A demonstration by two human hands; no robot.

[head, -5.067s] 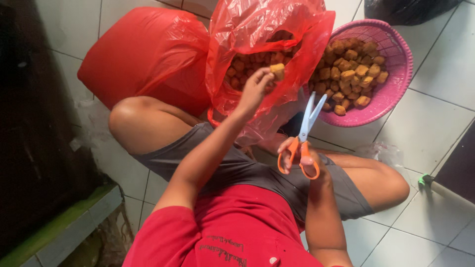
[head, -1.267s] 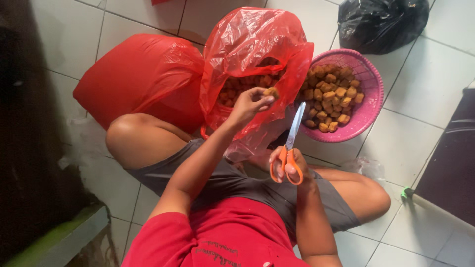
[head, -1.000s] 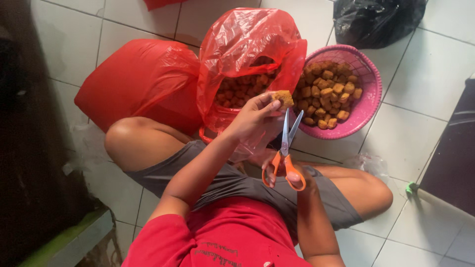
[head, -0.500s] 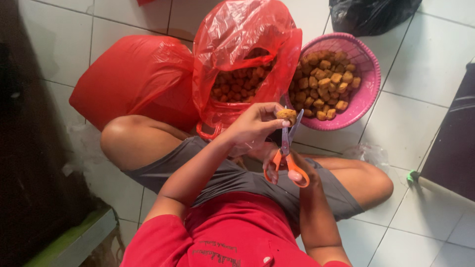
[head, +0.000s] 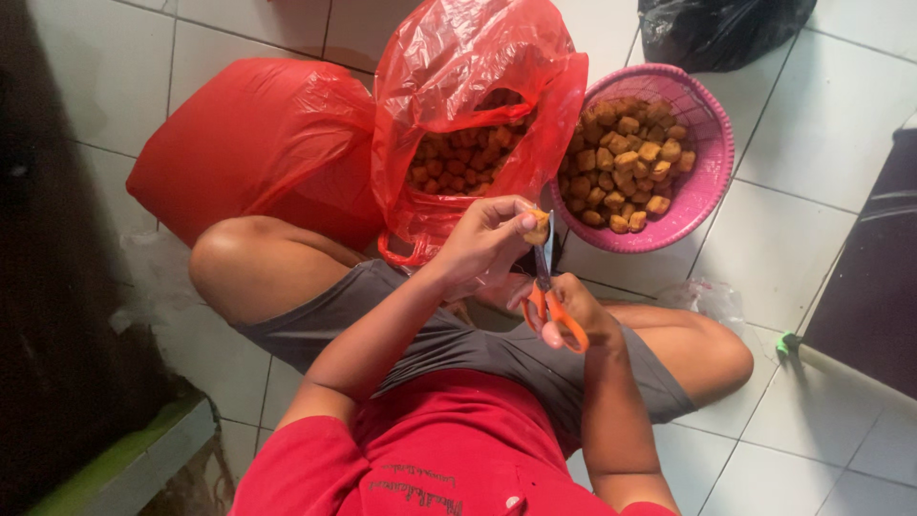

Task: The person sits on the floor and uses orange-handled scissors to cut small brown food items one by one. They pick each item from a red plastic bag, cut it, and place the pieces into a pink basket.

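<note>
Near the centre of the frame a small brown piece (head: pixel 538 227) is pinched between the fingertips of the left hand (head: pixel 487 244), which is clamped on it. The piece is met by the blades of the scissors (head: pixel 546 287), which point up the frame and look nearly closed on it. The orange handles are gripped by the right hand (head: pixel 573 311), just below and to the right of the left hand, its fingers closed through the loops. Directly above the hands, in the upper middle of the frame, an open red bag (head: pixel 468 115) is seen, filled with more brown pieces. A pink basket (head: pixel 712 172) heaped with similar pieces stands at the upper right, touching the bag's side. A second, closed red bag (head: pixel 258 143) lies at the upper left, and a black bag (head: pixel 716 29) is seen at the top right edge. Everything rests on a white tiled floor (head: pixel 793 248), where the person sits cross-legged.
</note>
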